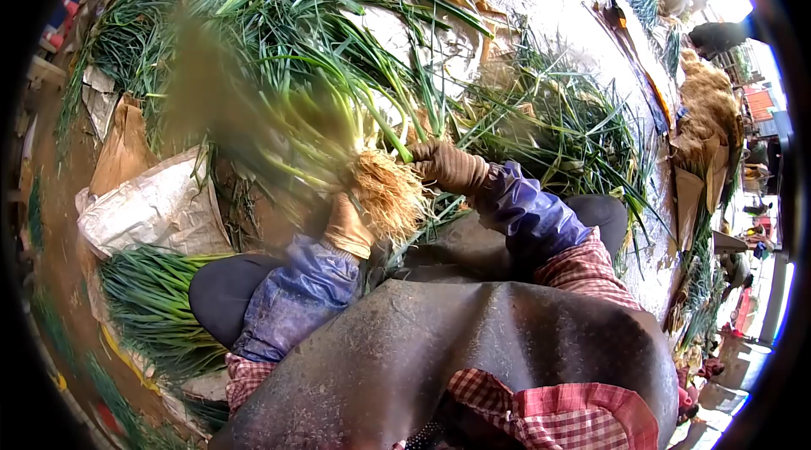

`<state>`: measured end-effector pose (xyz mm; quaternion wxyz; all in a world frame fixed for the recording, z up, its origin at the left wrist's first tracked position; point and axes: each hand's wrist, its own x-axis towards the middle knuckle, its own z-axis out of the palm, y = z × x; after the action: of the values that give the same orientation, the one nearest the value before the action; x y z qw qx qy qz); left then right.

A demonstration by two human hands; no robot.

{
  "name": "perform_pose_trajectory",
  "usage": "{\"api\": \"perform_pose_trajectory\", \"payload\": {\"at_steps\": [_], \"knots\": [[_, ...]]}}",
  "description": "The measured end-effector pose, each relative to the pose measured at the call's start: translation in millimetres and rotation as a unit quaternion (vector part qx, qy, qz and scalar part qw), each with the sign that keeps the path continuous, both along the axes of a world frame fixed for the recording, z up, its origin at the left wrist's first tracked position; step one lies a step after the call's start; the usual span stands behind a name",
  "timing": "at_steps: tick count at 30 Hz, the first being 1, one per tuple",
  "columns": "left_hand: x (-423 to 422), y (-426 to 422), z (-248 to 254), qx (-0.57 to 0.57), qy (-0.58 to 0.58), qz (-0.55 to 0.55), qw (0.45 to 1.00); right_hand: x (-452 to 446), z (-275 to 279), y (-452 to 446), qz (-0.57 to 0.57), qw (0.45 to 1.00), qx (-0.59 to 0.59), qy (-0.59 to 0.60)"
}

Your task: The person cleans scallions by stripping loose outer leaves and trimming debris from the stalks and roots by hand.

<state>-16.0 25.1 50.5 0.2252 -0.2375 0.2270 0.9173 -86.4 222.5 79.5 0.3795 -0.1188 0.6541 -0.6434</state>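
A bunch of green onions (325,116) lies across in front of me, its pale stalks ending in a thick tuft of tan roots (389,192). Gripped round the stalks just behind the roots is my left hand (348,226), in a tan glove, its fingers mostly hidden by the bunch. My right hand (449,167), in a brown glove, is closed at the right of the roots, pinching a green onion stalk (393,139) beside the bunch. The fingertips are partly hidden. Blue-purple sleeve covers run over both forearms.
Loose green onions (557,112) lie right, with a larger heap (253,19) ahead. Another bundle (160,306) rests by my left knee (224,294). A crumpled white sack (156,209) is at left. A dark apron (439,349) covers my lap. A brownish smear blurs the upper left.
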Motion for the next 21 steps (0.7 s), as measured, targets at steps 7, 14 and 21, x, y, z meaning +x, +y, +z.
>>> {"api": "perform_pose_trajectory", "payload": {"at_steps": [7, 14, 21], "knots": [[1.6, -6.9, -37.8, 0.072, 0.037, -0.011, 0.997, 15.9, 30.4, -8.3, 0.115, 0.988, -0.079, -0.066], [-11.7, -10.3, -10.2, 0.116, 0.099, 0.071, 0.986, 42.0, -15.8, 15.5, 0.373, 0.903, 0.203, 0.062], [-3.2, -19.4, -66.4, 0.168, 0.155, 0.002, 0.974, -17.6, -73.7, 29.6, -0.2, 0.912, -0.29, -0.21]]}}
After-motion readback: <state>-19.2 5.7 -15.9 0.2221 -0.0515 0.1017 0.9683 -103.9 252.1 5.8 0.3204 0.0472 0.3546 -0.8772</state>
